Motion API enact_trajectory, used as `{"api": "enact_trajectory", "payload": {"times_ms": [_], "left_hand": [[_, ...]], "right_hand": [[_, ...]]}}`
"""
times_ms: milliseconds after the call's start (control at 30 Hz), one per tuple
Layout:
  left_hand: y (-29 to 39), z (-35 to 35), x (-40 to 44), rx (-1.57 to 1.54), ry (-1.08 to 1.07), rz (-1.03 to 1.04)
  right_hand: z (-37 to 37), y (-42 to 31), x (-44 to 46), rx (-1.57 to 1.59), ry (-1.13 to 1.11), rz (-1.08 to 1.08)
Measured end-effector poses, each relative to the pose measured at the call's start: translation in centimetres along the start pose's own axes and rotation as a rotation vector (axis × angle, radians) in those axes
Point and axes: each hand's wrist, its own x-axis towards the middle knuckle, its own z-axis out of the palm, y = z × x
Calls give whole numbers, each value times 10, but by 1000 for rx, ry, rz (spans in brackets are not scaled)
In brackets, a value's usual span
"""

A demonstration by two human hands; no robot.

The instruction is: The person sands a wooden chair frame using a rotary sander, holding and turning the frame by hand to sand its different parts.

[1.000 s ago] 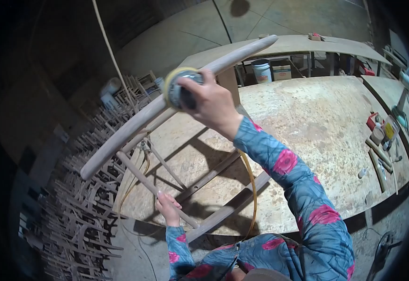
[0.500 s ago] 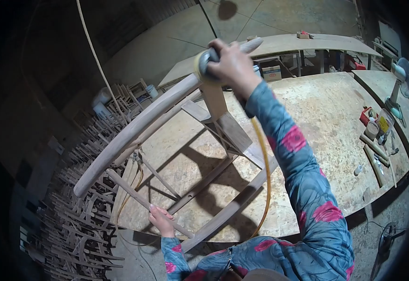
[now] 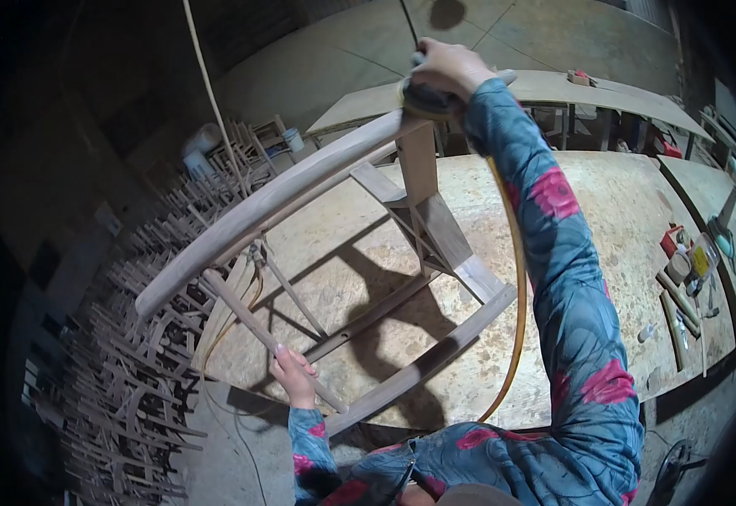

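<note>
A wooden chair frame point(image 3: 300, 187) stands tilted on the worktable, its long curved top rail running from lower left to upper right. My right hand point(image 3: 452, 67) grips a round air sander point(image 3: 428, 99), whose pad rests against the rail near its upper right end. A yellow-orange air hose point(image 3: 520, 287) hangs from the sander toward my body. My left hand point(image 3: 293, 374) is wrapped round a slim round post of the frame, near its lower end. The flat back splat point(image 3: 418, 164) joins the rail below the sander.
The stained worktable point(image 3: 587, 244) carries tools, wood pieces and a red box point(image 3: 672, 239) at the right. A fan point(image 3: 726, 198) stands at the far right. Many wooden chair parts point(image 3: 123, 379) are piled on the left. A second long table point(image 3: 545, 88) lies behind.
The view has shifted, so the table appears lower and further right. My right hand with the sander has turned over the rail, knuckles higher. My left hand keeps its hold on the post.
</note>
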Motion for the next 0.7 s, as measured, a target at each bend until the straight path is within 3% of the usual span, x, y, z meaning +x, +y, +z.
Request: {"api": "enact_trajectory", "payload": {"times_ms": [100, 167, 267, 367, 500, 600, 700], "left_hand": [[1, 2, 7, -8, 20, -17], [4, 1, 12, -12, -5, -23], [5, 1, 14, -8, 0, -41], [2, 0, 14, 42, -20, 4], [6, 2, 13, 18, -5, -3], [10, 3, 9, 6, -30, -14], [7, 3, 9, 9, -24, -33]], "right_hand": [[13, -72, -50, 102, 3, -156], [33, -99, -91, 163, 131, -311], [78, -101, -138, 315, 376, -502], [104, -68, -138, 370, 558, -433], [53, -56, -99, 231, 392, 89], [35, -62, -65, 125, 254, -11], [30, -117, -73, 109, 88, -162]]}}
